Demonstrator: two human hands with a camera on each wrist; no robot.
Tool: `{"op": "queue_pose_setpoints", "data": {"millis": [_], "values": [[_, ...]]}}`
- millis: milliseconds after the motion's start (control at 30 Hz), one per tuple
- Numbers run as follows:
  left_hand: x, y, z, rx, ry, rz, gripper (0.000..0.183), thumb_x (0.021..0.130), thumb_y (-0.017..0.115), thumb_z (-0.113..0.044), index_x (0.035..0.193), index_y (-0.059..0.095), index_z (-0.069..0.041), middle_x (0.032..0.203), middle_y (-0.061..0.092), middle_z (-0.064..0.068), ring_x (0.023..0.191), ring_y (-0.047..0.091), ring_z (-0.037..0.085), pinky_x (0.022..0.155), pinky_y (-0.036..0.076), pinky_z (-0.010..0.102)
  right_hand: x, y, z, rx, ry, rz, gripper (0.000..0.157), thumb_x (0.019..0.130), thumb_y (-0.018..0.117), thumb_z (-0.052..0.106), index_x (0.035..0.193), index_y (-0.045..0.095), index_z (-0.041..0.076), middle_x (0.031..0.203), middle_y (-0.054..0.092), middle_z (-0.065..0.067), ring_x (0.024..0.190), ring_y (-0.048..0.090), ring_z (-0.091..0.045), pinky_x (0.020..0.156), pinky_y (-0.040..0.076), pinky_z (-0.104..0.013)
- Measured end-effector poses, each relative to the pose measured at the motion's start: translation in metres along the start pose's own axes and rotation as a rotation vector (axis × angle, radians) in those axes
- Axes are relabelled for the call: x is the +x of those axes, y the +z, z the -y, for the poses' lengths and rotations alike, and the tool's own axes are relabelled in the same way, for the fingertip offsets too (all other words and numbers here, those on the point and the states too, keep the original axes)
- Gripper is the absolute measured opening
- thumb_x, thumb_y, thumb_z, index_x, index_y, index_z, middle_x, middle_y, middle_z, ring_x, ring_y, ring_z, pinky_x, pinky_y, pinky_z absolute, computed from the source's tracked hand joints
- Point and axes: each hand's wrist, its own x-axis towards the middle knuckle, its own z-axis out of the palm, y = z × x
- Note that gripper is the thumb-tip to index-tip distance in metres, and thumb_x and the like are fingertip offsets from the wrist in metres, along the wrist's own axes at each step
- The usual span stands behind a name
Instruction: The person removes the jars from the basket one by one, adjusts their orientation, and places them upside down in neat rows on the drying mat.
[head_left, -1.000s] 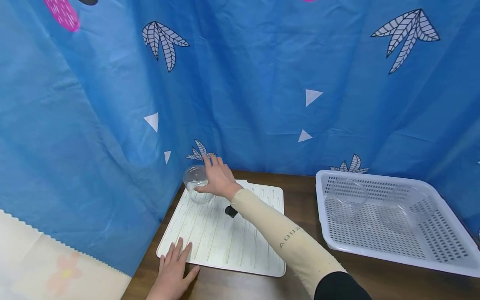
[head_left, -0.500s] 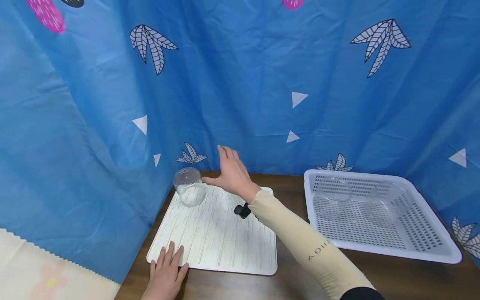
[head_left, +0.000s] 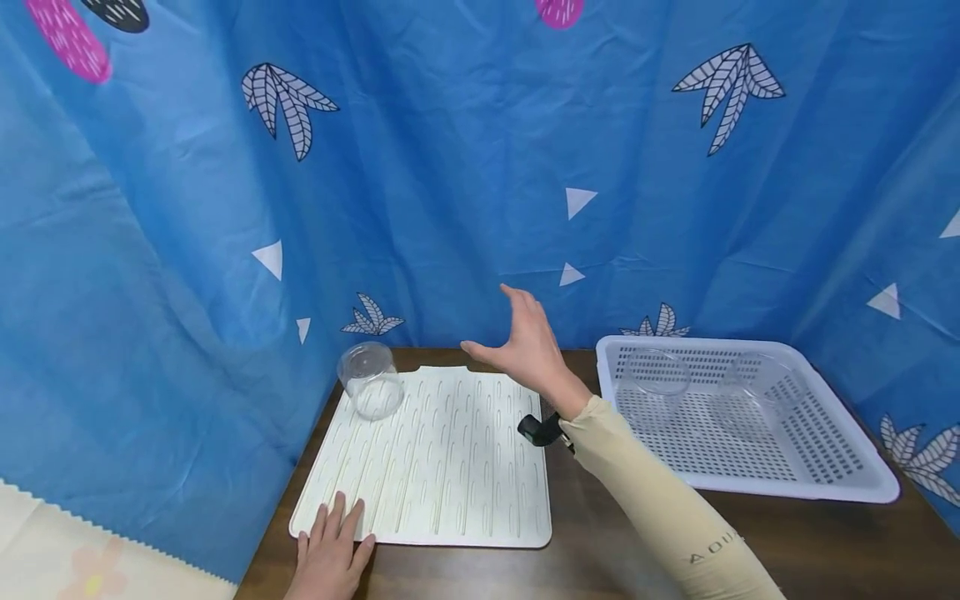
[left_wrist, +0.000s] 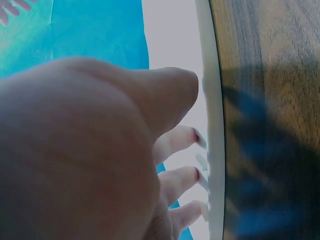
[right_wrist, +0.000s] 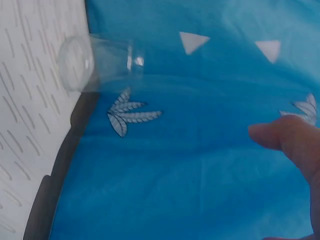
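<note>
A clear, round plastic container [head_left: 369, 380] stands on the far left corner of a white ridged drying mat [head_left: 442, 467]. The right wrist view shows this container [right_wrist: 102, 64] too, apart from the thumb. My right hand [head_left: 528, 350] hovers above the mat's far right part, thumb and fingers spread, holding nothing. A strap with a black wrist camera [head_left: 542, 429] hangs under that wrist. My left hand [head_left: 330, 550] rests on the mat's near left corner, its fingers extended. Close up in the left wrist view, the fingertips [left_wrist: 187, 177] touch the mat near its edge.
To the right a white perforated basket [head_left: 780, 492] holds two clear containers, a left one [head_left: 654, 387] and a right one [head_left: 765, 396]. Mat and basket sit on a dark wooden table [head_left: 600, 533]. A blue patterned curtain [head_left: 465, 167] hangs behind and along the left.
My right hand has let go of the clear container and moved right, away from it. The container stays on the mat's far left corner. My left hand keeps its place.
</note>
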Motion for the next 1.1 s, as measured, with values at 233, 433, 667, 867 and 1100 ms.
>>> {"op": "queue_pose_setpoints", "data": {"millis": [233,433,667,867,1100], "values": [[0.002,0.003,0.0,0.016,0.001,-0.018,0.061,0.111,0.063,-0.031,0.153,0.051,0.011,0.164,0.029,0.046,0.15,0.022,0.071,0.111,0.017,0.092,-0.012,-0.034,-0.015,0.066,0.073,-0.133,0.106,0.092,0.088,0.044,0.171,0.03,0.004,0.17,0.037,-0.021,0.155,0.038,-0.043,0.119,0.039,-0.066],[0.001,0.006,-0.001,0.041,-0.004,-0.041,0.062,0.108,0.068,-0.031,0.151,0.054,0.011,0.162,0.033,0.046,0.148,0.027,0.071,0.109,0.021,0.092,-0.019,-0.061,-0.031,0.071,0.113,-0.232,0.102,0.093,0.088,0.04,0.17,0.032,0.003,0.167,0.041,-0.021,0.153,0.04,-0.042,0.119,0.038,-0.065],[-0.001,0.007,-0.001,0.048,0.003,-0.061,0.061,0.106,0.07,-0.029,0.149,0.055,0.011,0.161,0.034,0.046,0.146,0.029,0.071,0.109,0.022,0.092,-0.029,-0.087,-0.054,0.073,0.206,-0.39,0.099,0.095,0.087,0.038,0.169,0.033,0.0,0.166,0.042,-0.023,0.152,0.041,-0.044,0.121,0.035,-0.065],[0.0,0.008,-0.002,0.038,0.013,-0.049,0.061,0.106,0.07,-0.027,0.151,0.053,0.011,0.162,0.033,0.046,0.147,0.027,0.071,0.11,0.021,0.092,-0.042,-0.104,-0.081,0.079,0.313,-0.51,0.1,0.093,0.088,0.037,0.168,0.034,0.0,0.164,0.044,-0.024,0.149,0.041,-0.045,0.119,0.035,-0.067],[0.0,0.007,-0.004,0.024,-0.001,-0.037,0.061,0.108,0.068,-0.028,0.151,0.052,0.012,0.162,0.031,0.047,0.147,0.026,0.072,0.108,0.021,0.092,-0.055,-0.116,-0.106,0.051,0.45,-0.515,0.104,0.092,0.089,0.036,0.17,0.03,0.0,0.168,0.038,-0.026,0.155,0.032,-0.046,0.124,0.032,-0.066]]}}
